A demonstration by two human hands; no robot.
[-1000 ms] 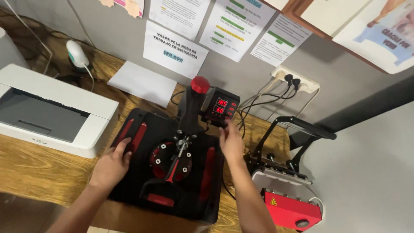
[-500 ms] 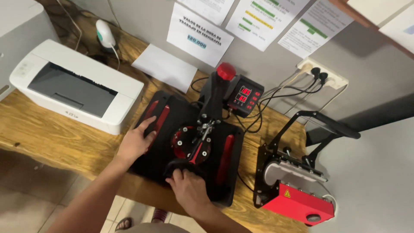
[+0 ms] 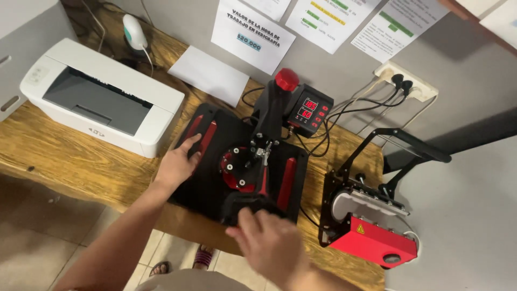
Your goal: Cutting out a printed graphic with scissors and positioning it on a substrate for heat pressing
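My left hand [image 3: 177, 161] lies flat and open on the left side of the black heat press [image 3: 242, 167], palm down, fingers spread over the plate beside a red bar; it grips nothing and looks placed to steady the machine. My right hand [image 3: 266, 242] is at the near edge of the press, fingers loosely curled over the black handle [image 3: 245, 205]. Whether they are closed around the handle I cannot tell, since my knuckles hide the contact. Beyond my fingers rises the column with its red knob [image 3: 286, 79] and the control box [image 3: 309, 109]. To the left of my left hand sits a white printer [image 3: 102, 97]; to the right of my right hand stands a red mug press [image 3: 371, 231] on the same wooden table [image 3: 70, 167].
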